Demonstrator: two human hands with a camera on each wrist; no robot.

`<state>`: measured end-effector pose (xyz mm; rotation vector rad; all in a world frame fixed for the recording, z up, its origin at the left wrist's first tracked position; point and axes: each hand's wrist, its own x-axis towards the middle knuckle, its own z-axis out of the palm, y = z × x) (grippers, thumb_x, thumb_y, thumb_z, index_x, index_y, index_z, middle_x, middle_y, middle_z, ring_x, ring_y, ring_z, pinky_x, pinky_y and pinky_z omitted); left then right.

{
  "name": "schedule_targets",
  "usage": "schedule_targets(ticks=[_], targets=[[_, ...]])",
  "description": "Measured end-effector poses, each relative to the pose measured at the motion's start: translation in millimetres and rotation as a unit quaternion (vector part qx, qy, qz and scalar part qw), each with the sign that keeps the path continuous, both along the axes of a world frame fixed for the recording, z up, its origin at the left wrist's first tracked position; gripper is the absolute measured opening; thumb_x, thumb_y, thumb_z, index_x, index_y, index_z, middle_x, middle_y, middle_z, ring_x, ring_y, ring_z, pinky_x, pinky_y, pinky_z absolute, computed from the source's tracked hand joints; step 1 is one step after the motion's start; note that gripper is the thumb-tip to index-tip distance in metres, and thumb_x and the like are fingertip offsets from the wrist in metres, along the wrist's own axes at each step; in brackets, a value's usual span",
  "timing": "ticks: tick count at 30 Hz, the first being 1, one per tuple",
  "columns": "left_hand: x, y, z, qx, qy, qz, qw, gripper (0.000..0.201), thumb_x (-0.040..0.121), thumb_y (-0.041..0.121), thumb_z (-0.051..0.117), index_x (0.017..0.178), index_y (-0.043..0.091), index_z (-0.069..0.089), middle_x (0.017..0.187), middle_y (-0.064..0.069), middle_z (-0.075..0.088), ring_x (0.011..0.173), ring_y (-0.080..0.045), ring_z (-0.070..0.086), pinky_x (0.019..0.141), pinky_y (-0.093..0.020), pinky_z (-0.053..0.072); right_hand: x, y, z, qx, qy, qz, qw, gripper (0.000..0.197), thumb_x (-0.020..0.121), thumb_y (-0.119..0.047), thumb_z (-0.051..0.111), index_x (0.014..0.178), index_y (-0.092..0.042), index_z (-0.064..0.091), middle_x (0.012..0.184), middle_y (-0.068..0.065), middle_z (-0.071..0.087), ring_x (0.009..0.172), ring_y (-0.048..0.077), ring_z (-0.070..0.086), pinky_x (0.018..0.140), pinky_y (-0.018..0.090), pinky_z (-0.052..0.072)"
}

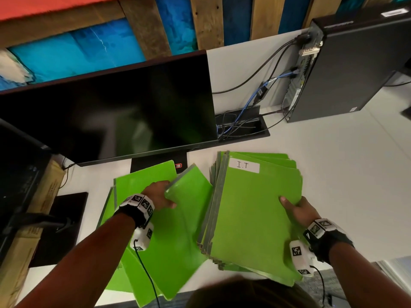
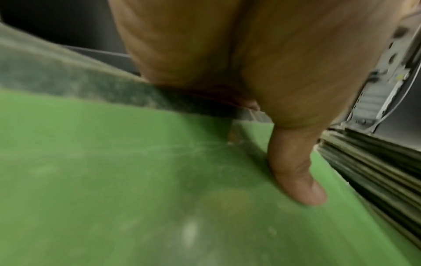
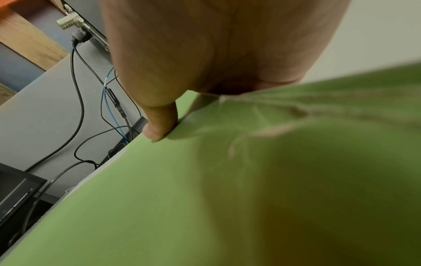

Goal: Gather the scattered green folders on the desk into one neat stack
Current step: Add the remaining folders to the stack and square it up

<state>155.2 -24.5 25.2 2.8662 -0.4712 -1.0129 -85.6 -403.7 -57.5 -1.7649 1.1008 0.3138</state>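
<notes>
A thick stack of green folders (image 1: 251, 214) lies on the white desk (image 1: 347, 174) at the right; its top folder carries a white label reading "I.T" (image 1: 244, 165). My right hand (image 1: 297, 208) grips the stack's right edge, thumb on top (image 3: 159, 124), fingers hidden beneath. Left of it lies a looser pile of green folders (image 1: 142, 252). My left hand (image 1: 159, 195) grips the left edge of the pile's top folder (image 1: 186, 218), which is tilted up, thumb pressed on its cover (image 2: 296, 171). The stack's spines (image 2: 373, 171) show just beside that thumb.
A black monitor (image 1: 111, 112) stands behind the folders, its base (image 1: 160, 162) touching the loose pile. A cable well (image 1: 242, 126) with several cables and a black computer tower (image 1: 347, 67) sit at the back right. A cardboard box (image 1: 40, 214) and a second monitor's base (image 1: 64, 227) are at the left.
</notes>
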Motion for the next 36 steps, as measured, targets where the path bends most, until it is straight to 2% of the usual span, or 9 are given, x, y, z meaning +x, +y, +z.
schedule_targets(ticks=[4,9,16,19,22,24,29,32,36], targets=[[5.2,1.6,19.2,-0.027,-0.012,-0.003,1.000,0.062,0.064,0.036,0.083,0.115,0.022,0.052,0.112,0.000,0.062,0.101,-0.021,0.059,0.089,-0.037,0.049,0.8,-1.6,-3.5,-0.009,0.003,-0.001,1.000,0.093,0.060,-0.078,0.057,0.127,-0.014,0.053,0.122,0.012,0.064,0.106,0.032,0.063,0.090,0.039,0.048],[14.4,4.1,62.1,-0.002,-0.095,-0.043,0.995,0.079,0.059,0.047,0.082,0.127,0.024,0.047,0.121,-0.001,0.062,0.107,-0.025,0.060,0.091,-0.037,0.049,0.2,-2.3,-5.1,-0.015,0.006,-0.007,1.000,0.076,0.073,-0.065,0.062,0.126,-0.011,0.054,0.121,0.014,0.065,0.105,0.032,0.063,0.087,0.038,0.048],[19.9,7.1,157.4,-0.050,-0.176,-0.060,0.981,0.068,0.061,0.041,0.084,0.120,0.024,0.055,0.113,-0.007,0.068,0.101,-0.027,0.064,0.085,-0.034,0.049,0.7,-2.7,-5.7,-0.017,-0.002,0.003,1.000,0.066,0.079,-0.058,0.062,0.124,-0.010,0.057,0.119,0.016,0.066,0.103,0.033,0.064,0.084,0.036,0.047],[17.0,8.3,200.4,-0.192,-0.152,-0.005,0.970,0.057,0.063,0.026,0.086,0.114,0.026,0.061,0.101,0.003,0.072,0.092,-0.013,0.068,0.083,-0.030,0.054,1.8,0.0,-0.4,-0.021,-0.001,0.000,1.000,0.062,0.082,-0.054,0.062,0.124,-0.009,0.058,0.120,0.017,0.066,0.105,0.034,0.063,0.084,0.035,0.047],[5.5,-4.1,225.7,-0.315,-0.108,0.049,0.942,0.050,0.065,0.015,0.084,0.106,0.032,0.060,0.079,0.022,0.070,0.074,0.009,0.066,0.064,-0.011,0.052,2.2,4.8,7.1,-0.025,-0.007,-0.013,1.000,0.058,0.084,-0.049,0.062,0.124,-0.008,0.059,0.120,0.018,0.065,0.106,0.035,0.063,0.083,0.033,0.045],[-2.4,-19.2,222.4,-0.389,-0.079,0.080,0.914,0.055,0.066,0.007,0.082,0.110,0.029,0.057,0.077,0.025,0.069,0.073,0.012,0.065,0.061,-0.007,0.050,2.0,7.6,10.4,-0.022,-0.010,-0.018,1.000,0.057,0.084,-0.050,0.062,0.124,-0.008,0.060,0.119,0.018,0.066,0.105,0.035,0.063,0.082,0.033,0.045],[-18.2,-58.0,146.8,-0.485,-0.002,0.116,0.867,0.062,0.068,-0.003,0.078,0.114,0.020,0.044,0.101,0.008,0.064,0.090,-0.008,0.064,0.080,-0.025,0.054,-0.2,9.5,7.0,-0.027,-0.002,-0.024,0.999,0.078,0.067,-0.071,0.057,0.119,-0.014,0.061,0.111,0.010,0.070,0.094,0.029,0.067,0.082,0.036,0.051],[-31.0,-78.8,90.7,-0.470,0.036,0.120,0.874,0.073,0.066,-0.004,0.079,0.123,0.019,0.039,0.111,0.003,0.061,0.104,-0.017,0.060,0.094,-0.035,0.050,-1.1,4.7,-4.1,-0.034,0.007,-0.026,0.999,0.090,0.057,-0.079,0.054,0.118,-0.013,0.059,0.109,0.009,0.070,0.093,0.028,0.067,0.084,0.039,0.053],[-41.3,-90.4,30.0,-0.388,0.035,0.117,0.914,0.100,0.065,0.012,0.083,0.145,0.022,0.024,0.140,0.000,0.048,0.123,-0.018,0.052,0.109,-0.041,0.039,-1.2,3.6,-3.5,-0.027,0.006,-0.020,0.999,0.090,0.061,-0.076,0.057,0.123,-0.011,0.056,0.116,0.012,0.068,0.099,0.030,0.066,0.087,0.038,0.051]])
